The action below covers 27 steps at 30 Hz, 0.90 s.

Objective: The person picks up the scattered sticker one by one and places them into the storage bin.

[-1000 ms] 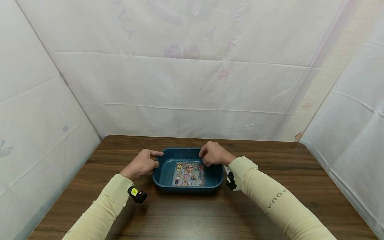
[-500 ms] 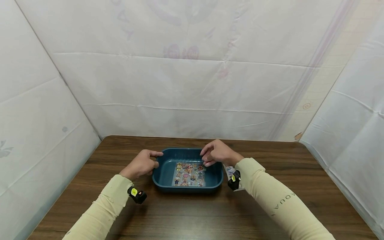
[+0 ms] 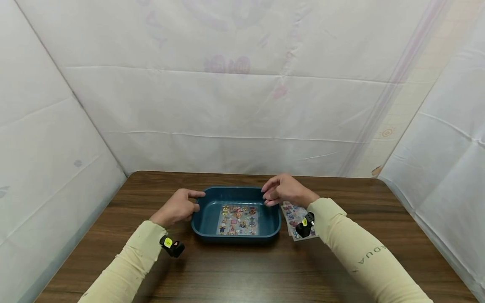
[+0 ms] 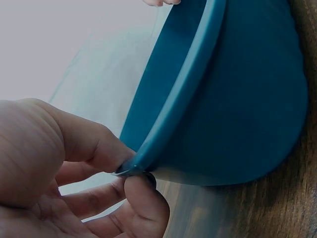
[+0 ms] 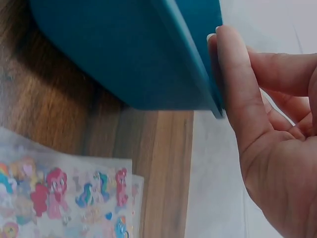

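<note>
Fingers of the left hand point(image 3: 179, 205) pinch the rim of the blue oblong plastic basin point(image 3: 235, 239) on the brown wooden table point(image 3: 227, 269); the right hand's point(image 3: 286, 190), loosely bent, hang nearby. Light pressure should avoid tilting it.

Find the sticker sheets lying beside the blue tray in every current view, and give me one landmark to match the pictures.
Head: the sticker sheets lie below and right of centre, at the tray's right side, partly hidden by the right wrist camera.
Left wrist: not in the picture.
Right wrist: the sticker sheets fill the lower left corner.
Shared landmark: the blue tray, seen in all three views.
</note>
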Each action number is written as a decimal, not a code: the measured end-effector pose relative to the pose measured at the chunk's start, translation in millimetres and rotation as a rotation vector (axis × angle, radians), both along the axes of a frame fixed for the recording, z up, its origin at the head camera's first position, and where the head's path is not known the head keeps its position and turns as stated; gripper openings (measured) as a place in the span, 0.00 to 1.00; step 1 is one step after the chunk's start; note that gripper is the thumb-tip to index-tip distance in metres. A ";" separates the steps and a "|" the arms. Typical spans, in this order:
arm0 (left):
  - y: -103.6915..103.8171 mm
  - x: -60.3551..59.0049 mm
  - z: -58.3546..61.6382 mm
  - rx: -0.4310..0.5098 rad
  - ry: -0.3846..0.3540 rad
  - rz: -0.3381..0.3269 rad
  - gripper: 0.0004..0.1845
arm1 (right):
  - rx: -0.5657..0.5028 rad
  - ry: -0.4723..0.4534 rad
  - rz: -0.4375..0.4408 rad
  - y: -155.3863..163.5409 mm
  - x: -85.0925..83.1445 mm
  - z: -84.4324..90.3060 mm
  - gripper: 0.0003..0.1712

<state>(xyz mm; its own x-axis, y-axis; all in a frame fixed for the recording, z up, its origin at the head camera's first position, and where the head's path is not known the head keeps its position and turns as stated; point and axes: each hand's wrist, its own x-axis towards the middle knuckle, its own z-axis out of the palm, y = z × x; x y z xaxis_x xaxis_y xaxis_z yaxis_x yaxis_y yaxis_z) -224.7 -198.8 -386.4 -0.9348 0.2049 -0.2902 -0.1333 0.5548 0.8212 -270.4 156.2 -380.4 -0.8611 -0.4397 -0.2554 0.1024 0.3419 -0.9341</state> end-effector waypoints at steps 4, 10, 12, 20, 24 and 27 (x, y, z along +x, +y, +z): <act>-0.9 0.3 0.0 -0.008 -0.005 0.005 0.30 | -0.011 0.003 0.000 9.4 0.3 1.0 0.20; -0.8 1.5 0.8 -0.030 -0.012 0.011 0.29 | -0.006 -0.015 -0.024 25.5 -0.4 1.7 0.20; -1.2 1.8 0.8 -0.030 -0.011 0.007 0.29 | -0.004 -0.021 -0.036 30.2 0.0 2.6 0.20; -2.9 1.6 1.0 -0.027 0.001 0.006 0.29 | 0.007 -0.027 -0.068 45.6 -3.1 -0.1 0.22; -3.0 1.8 0.7 -0.031 -0.004 0.014 0.29 | 0.027 -0.017 -0.071 56.9 -4.4 -3.1 0.21; -2.9 1.5 1.2 -0.037 -0.010 0.018 0.29 | 0.046 0.004 -0.067 66.5 -5.5 -6.2 0.21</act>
<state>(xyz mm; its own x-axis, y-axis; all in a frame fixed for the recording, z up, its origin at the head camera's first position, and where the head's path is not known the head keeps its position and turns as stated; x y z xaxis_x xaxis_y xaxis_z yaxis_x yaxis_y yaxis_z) -223.2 -201.7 -385.2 -0.9352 0.1769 -0.3067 -0.1518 0.5824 0.7986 -275.9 222.7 -386.6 -0.8891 -0.3694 -0.2703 0.1227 0.3766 -0.9182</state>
